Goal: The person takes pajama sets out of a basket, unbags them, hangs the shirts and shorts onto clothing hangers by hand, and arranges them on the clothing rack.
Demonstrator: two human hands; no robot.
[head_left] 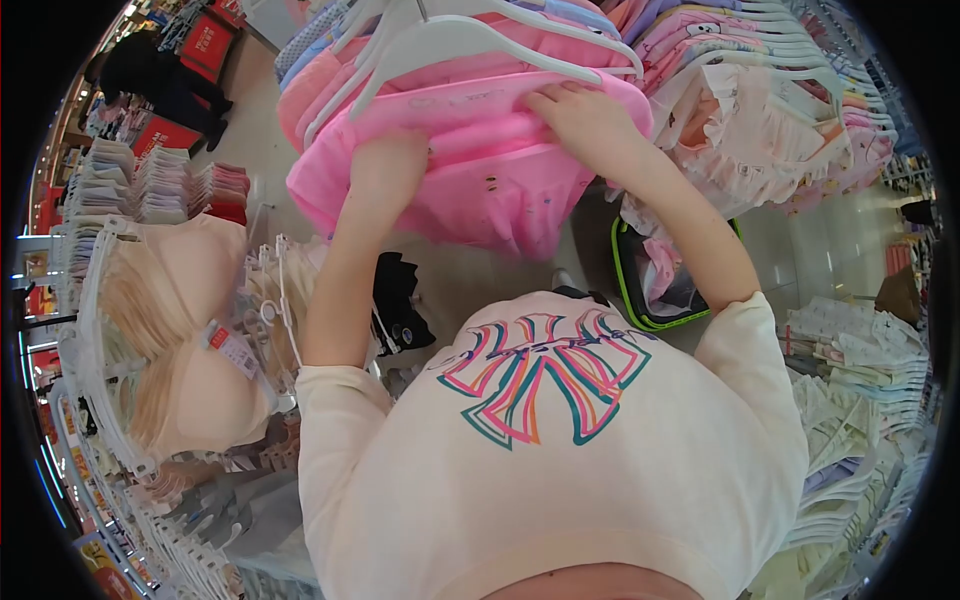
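Note:
A bright pink buttoned top (480, 190) hangs in front of me on a white hanger (440, 45), its fabric bunched in folds below the bar. My left hand (390, 165) is closed on the left side of the top, its fingertips hidden in the cloth. On the upper right part, just under the hanger's arm, my right hand (578, 115) grips the same top with bent fingers. Small dark buttons show on the pink folds between and below my hands.
Beige bras (190, 340) hang close on my left, children's clothes (750, 130) at upper right. Below them stands a black basket with a green rim (640, 322), pink packaging inside. Pale garments (840, 400) hang at right. A person in dark clothes (155, 80) bends at upper left.

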